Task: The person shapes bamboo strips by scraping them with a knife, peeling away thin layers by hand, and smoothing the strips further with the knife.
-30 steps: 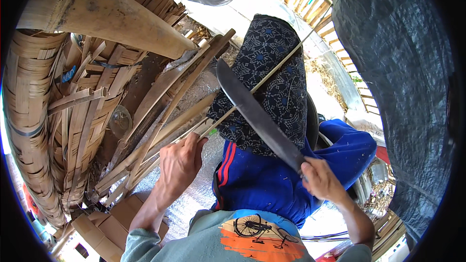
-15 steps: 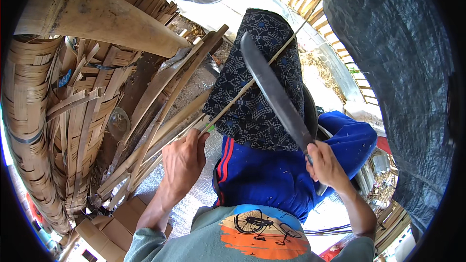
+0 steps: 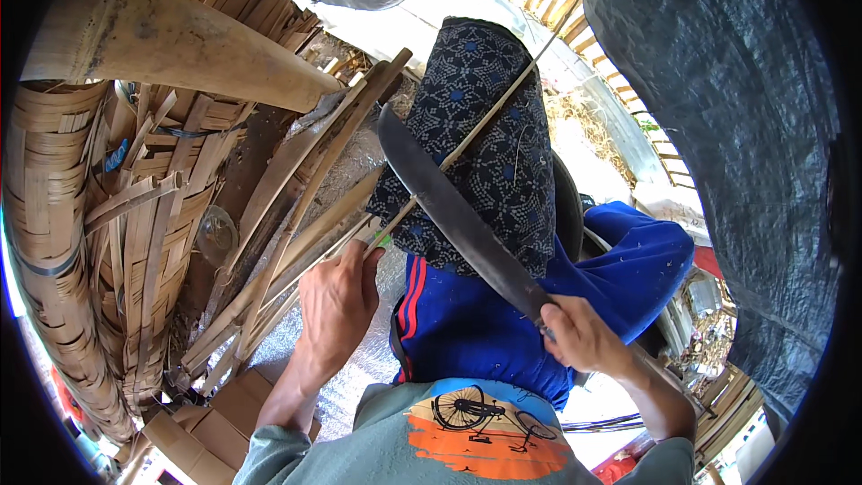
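While machete [image 3: 467, 216] crosses strip [image 3: 497, 109], tip [image 3: 390, 124] beyond left edge of cloth [image 3: 489, 162]

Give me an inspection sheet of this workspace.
Surface: dark patterned cloth, ahead of the blue trousers.
Job's things: slim pale bamboo strip slanting across the cloth; long dark metal machete crossing over it, contact unclear.
Clutter: split brown bamboo slats and brown cardboard, left.
Hands: left hand closed on the strip; right hand closed on the machete.
Cables: thin dark strands, lower right; kind unclear.
Surroundings: crinkled black plastic sheet, right; woven tan bamboo roll, far left.
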A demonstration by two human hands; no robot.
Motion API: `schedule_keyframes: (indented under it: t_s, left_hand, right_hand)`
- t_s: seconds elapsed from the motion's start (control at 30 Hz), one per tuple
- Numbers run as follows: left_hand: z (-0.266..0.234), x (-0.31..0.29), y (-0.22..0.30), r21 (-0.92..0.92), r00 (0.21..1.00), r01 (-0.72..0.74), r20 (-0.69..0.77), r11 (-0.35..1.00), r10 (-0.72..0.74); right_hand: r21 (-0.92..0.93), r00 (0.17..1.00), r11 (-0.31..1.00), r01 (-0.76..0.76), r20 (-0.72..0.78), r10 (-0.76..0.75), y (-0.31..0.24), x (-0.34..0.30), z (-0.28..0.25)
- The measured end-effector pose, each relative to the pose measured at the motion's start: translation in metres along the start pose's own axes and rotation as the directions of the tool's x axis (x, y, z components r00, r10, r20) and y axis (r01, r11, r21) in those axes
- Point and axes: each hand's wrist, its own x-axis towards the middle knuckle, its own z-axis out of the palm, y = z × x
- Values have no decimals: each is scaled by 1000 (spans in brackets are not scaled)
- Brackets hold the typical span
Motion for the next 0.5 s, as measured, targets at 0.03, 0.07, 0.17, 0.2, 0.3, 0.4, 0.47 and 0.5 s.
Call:
schedule_keyframes:
  t_s: [0.03,0.07,0.17,0.2,0.3,0.4,0.47,0.5]
  left_hand:
    - [1,-2,-1,-12,1000,2,-11,1000,-2]
    - [2,-4,-1,-24,1000,4,-22,1000,-4]
    - [-6,-2,-5,-110,999,-5,33,994,9]
    - [-9,0,-4,-112,1000,-3,30,994,7]
    - [-17,-3,-7,-220,996,60,74,974,-44]
    - [-9,-26,-24,-312,988,132,-35,941,-150]
    - [-7,-36,-25,-407,956,268,-3,873,-294]
    - [-8,-39,-22,-490,928,352,72,798,-365]
  right_hand:
    - [92,994,990,-105,7,105,2,7,-5]
    - [181,978,961,-208,25,207,4,12,-9]
    - [141,974,964,-226,2,228,20,14,-14]
    - [43,983,982,-182,-12,183,28,16,-18]
    - [186,954,936,-301,37,299,24,18,-19]
    - [286,927,886,-364,19,375,26,19,-15]
    - [260,936,906,-333,-23,350,27,19,-13]
    - [252,932,901,-352,7,362,25,21,-16]
